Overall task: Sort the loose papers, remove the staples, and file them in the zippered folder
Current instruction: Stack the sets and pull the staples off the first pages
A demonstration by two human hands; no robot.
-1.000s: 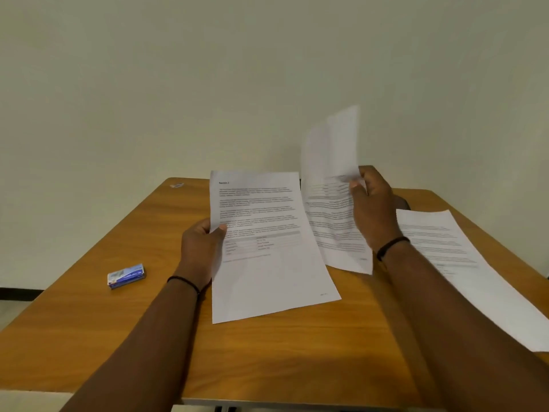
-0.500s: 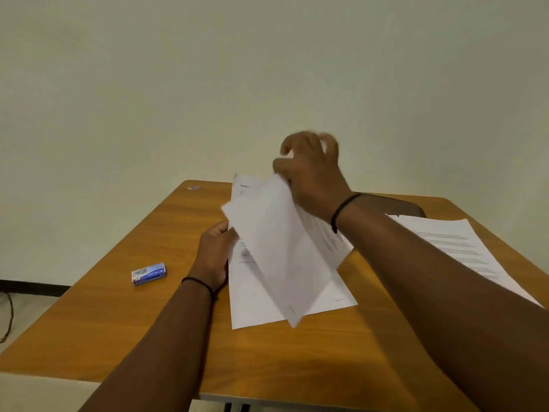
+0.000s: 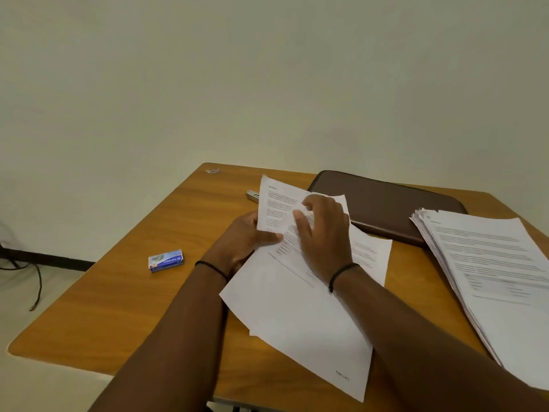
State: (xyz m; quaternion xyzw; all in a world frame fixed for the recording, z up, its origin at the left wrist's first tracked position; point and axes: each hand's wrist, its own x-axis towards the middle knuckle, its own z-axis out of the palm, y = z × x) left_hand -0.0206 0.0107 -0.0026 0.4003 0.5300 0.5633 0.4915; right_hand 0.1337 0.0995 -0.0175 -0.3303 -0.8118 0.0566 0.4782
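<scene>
Paper: thin, light, floppy, judged quick to slide over the smooth wood and to crease or tear at a stapled corner. Best taken near an edge or corner, pinched between thumb and fingers, with the other hand steadying the rest flat. Stapled corner, if any, not made out here.

Loose sheets (image 3: 297, 307) spread mid-bench, fanned and skewed, near corner reaching almost to the near edge of the bench (image 3: 118, 307). Top ends lifted and curled up at the far side. Left hand (image 3: 246, 239) at the left edge of those sheets, thumb across the front of the raised page and fingers behind it, so clamped on the paper in a pinch. Right hand (image 3: 323, 233) on top of the same sheets, just right of the left hand, fingers bent over the upper part of the page; gripping a sheet or only pressing it down, cannot tell, the fingertips being blurred.

Stack of papers (image 3: 490, 278) at the right of the bench, well apart from both hands, edges fanned. Zippered folder (image 3: 386, 203), brown and closed, flat at the far right, just beyond the right hand, partly under the far edge of the loose sheets and touching the stack's far corner. Small blue box (image 3: 165, 260) left of the left hand, near. Small metal tool (image 3: 252, 196) at the far side, half hidden behind the raised page; kind uncertain.
</scene>
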